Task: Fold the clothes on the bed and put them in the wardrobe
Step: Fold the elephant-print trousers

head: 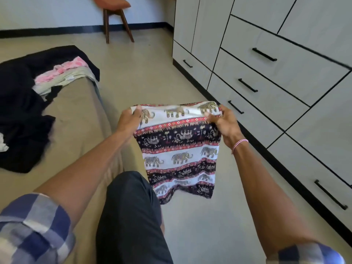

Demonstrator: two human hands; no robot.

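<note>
the chair (114, 8) is cut off by the top edge. the wardrobe (285, 77) runs off the top and right. the black clothes (22, 111) and the bed (80, 115) are cut off at the left. the left grip (129, 119) has its fingers hidden behind the elephant-print cloth (181, 149), whose lower hem is blurred.

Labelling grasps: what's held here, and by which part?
The left hand and right hand hold the cloth by its top edge, one at each corner; the rest hangs free.

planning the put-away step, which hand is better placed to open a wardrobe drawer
Right, probably: the right hand grips the elephant-print cloth beside a drawer handle; the left hand holds the other corner, nearer the bed.
</note>
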